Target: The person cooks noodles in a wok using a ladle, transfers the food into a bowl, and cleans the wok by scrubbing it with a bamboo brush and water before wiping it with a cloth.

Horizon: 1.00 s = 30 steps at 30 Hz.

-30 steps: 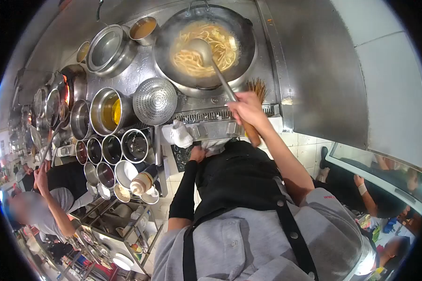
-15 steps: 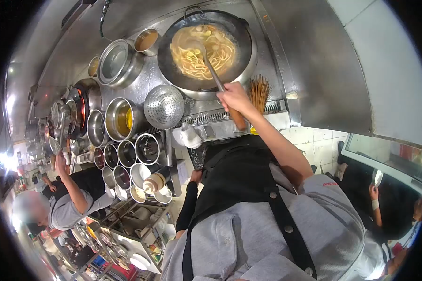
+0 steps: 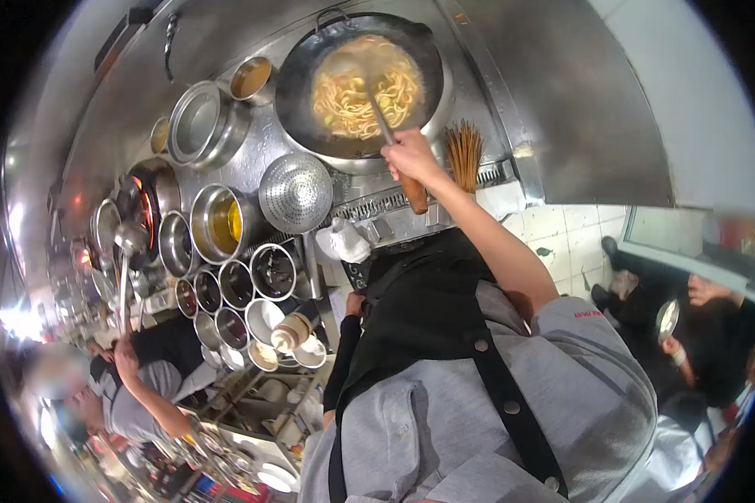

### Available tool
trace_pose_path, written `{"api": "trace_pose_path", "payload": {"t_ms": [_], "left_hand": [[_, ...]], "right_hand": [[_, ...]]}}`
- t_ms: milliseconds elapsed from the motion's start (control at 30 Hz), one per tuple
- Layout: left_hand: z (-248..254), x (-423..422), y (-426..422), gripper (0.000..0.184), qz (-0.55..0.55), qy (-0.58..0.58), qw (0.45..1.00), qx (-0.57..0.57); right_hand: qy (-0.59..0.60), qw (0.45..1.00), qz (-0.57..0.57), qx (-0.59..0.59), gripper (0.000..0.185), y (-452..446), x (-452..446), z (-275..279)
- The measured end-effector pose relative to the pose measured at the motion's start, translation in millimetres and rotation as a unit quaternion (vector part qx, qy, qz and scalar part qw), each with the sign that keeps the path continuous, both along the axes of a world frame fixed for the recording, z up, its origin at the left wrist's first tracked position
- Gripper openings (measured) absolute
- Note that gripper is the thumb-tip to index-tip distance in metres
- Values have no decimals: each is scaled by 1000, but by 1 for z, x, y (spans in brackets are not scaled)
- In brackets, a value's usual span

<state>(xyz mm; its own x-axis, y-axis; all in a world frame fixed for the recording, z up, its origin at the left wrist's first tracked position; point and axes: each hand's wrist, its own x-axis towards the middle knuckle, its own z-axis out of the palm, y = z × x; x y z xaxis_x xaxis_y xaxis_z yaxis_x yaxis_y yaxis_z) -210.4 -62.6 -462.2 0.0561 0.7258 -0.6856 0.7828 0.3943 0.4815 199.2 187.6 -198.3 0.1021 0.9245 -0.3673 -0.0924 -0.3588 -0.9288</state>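
My right hand is closed round a ladle with a steel shaft and a wooden handle. Its handle end sticks out below my fist, and its bowl lies in the broth. Thick noodles in pale brown liquid fill the middle of a large dark wok. Down by my waist, at the counter's front edge, is my left hand below a black sleeve; its fingers are too small and hidden to make out.
A bamboo brush stands right of the wok. Leftward are a perforated strainer, a pot with yellow oil, a lidded pot, a cup of brown liquid, and several seasoning pots. A co-worker holds another ladle at far left.
The ladle has shifted in the wok and the noodles have been pushed about. At far left the co-worker's ladle has moved nearer. At right another person's hand has come into view.
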Motion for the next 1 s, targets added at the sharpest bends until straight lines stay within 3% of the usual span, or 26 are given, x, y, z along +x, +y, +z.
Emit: {"api": "trace_pose_path", "payload": {"t_ms": [133, 233, 333, 400, 467, 567, 733, 800, 867, 900, 1000], "left_hand": [[71, -77, 35, 35, -29, 26, 998, 39], [147, -156, 89, 35, -54, 91, 989, 99], [190, -225, 138, 36, -71, 155, 975, 141], [215, -248, 163, 36, -71, 189, 966, 163], [237, -262, 173, 36, -66, 214, 961, 164], [263, -268, 175, 36, -45, 228, 959, 161], [245, -212, 144, 36, -21, 183, 974, 134], [229, -179, 124, 36, 0, 144, 982, 120], [201, -135, 102, 36, 28, 94, 991, 96], [183, -117, 89, 36, 43, 64, 994, 82], [131, -54, 56, 37, 113, -33, 993, 23]], "right_hand": [[12, 999, 5, -49, 15, -40, -8, 21], [-76, 995, 25, -65, 17, -84, 6, 61], [-233, 972, 29, -29, 17, -87, 6, 66], [-185, 981, -52, -32, 19, -68, -8, 61], [-210, 976, -28, 47, 17, -36, -21, 30], [-126, 991, -33, 44, 18, -16, -39, 14], [-70, 997, 40, -23, 16, -52, 2, 23], [-211, 974, 63, 51, 17, -73, 29, 9], [-107, 990, 54, -76, 17, -79, 44, 49], [-167, 982, 60, -58, 15, -74, 46, 48], [-138, 988, 26, -61, 12, -42, 34, 54]]}}
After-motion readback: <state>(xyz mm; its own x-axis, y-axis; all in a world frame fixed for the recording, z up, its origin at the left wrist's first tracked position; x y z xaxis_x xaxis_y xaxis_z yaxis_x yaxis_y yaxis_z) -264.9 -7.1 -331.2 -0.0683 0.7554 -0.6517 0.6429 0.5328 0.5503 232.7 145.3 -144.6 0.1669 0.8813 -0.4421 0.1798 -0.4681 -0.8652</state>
